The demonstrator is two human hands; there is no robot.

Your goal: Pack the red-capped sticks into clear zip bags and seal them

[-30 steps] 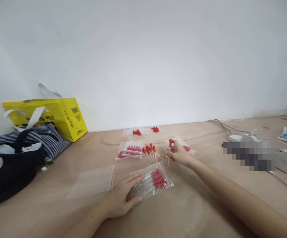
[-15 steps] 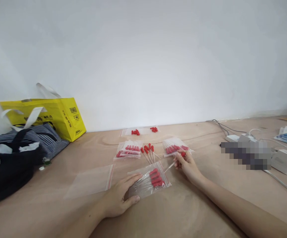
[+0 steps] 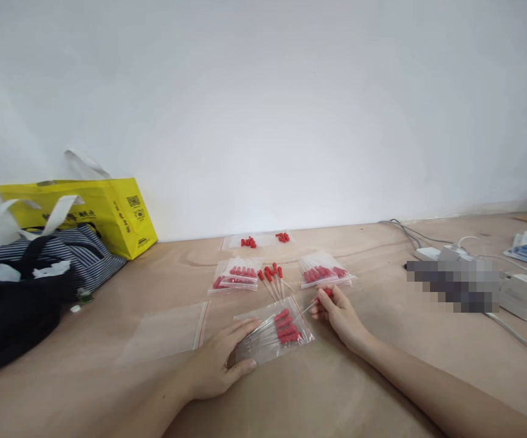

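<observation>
My left hand (image 3: 222,362) lies on the left end of a clear zip bag (image 3: 263,348), fingers over it and thumb apart. Several red-capped droppers (image 3: 289,328) are inside that bag. At the bag's right, my right hand (image 3: 338,310) pinches one red-topped dropper (image 3: 324,294), its thin tip pointing left at the bag's mouth. Behind the bag several loose droppers (image 3: 270,274) fan out. Filled bags lie at the left (image 3: 238,277) and right (image 3: 324,271) of them. A flat bag (image 3: 167,331) with a red seal line rests left of my left hand.
Another bag with red caps (image 3: 265,240) lies near the wall. At the left stand a yellow bag (image 3: 121,213), a striped bag (image 3: 90,261) and a black bag (image 3: 17,322). White adapters and cables (image 3: 525,295) lie at the right on the wooden table (image 3: 372,389).
My right hand has moved slightly left and down with the dropper, bringing it nearer the bag's mouth. My left hand has stayed on the bag.
</observation>
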